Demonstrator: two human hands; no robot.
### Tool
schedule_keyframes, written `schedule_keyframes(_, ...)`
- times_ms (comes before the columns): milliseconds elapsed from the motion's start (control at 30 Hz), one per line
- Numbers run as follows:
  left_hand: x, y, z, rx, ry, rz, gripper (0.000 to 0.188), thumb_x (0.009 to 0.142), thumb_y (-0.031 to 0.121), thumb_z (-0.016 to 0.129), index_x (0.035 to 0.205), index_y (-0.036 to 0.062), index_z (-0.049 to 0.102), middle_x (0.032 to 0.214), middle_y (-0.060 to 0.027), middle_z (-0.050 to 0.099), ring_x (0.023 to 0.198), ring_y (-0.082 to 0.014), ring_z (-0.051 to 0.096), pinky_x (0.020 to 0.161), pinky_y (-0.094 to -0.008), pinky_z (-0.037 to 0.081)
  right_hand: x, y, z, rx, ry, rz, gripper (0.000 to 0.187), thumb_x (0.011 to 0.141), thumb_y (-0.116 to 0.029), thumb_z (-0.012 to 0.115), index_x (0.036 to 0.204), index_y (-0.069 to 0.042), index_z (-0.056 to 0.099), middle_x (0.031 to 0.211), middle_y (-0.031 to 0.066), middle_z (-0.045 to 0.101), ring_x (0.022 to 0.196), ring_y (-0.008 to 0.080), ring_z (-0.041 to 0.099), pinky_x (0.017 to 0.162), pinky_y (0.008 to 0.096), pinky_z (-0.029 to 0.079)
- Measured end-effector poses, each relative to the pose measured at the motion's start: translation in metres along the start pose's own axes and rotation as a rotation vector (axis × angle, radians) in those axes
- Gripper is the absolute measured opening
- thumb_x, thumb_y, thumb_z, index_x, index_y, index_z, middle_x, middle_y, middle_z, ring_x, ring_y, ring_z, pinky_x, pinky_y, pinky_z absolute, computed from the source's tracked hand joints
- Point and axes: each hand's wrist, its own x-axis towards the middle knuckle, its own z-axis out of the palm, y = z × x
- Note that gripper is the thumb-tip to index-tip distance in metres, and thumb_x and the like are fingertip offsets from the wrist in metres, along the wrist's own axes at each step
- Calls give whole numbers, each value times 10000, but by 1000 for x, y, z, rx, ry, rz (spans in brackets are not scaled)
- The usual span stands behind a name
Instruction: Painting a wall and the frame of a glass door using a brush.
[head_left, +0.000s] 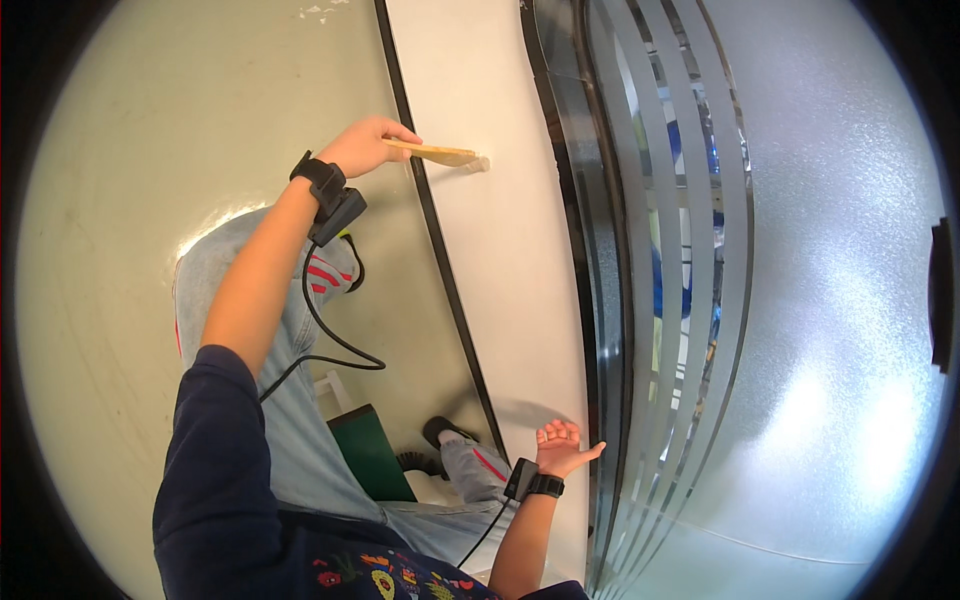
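My left hand is closed around the light wooden handle of a flat brush. The brush's pale tip meets, or hovers very close to, a smooth white panel; exact contact is hard to tell. Lower down, my right hand is empty, palm turned up, with the thumb stretched out and the fingers slightly curled. It hovers over or beside the same panel, near its dark edge. Each wrist wears a black strap with a small black box and a cable.
A black strip separates the white panel from the pale green floor. Along the panel's other side run a dark frame and frosted glass with clear stripes. A dark green stool seat is beside my legs.
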Motion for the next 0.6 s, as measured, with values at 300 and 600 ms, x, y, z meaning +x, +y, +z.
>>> schedule_keyframes(300,3,-5,-1,-37,92,10,238,761,128,575,985,62,621,747,-7,573,665,-81,480,609,-215,386,2,1,-3,4,-42,-2,751,665,-766,295,726,-59,541,680,89,571,641,237,537,607,370,420)
schedule_keyframes(600,9,-9,-6,-125,275,-24,223,775,141,580,983,69,616,803,-41,585,734,-114,499,694,-250,398,1,1,-1,10,-57,-7,744,660,-769,306,714,-63,536,693,92,570,644,237,536,600,371,427)
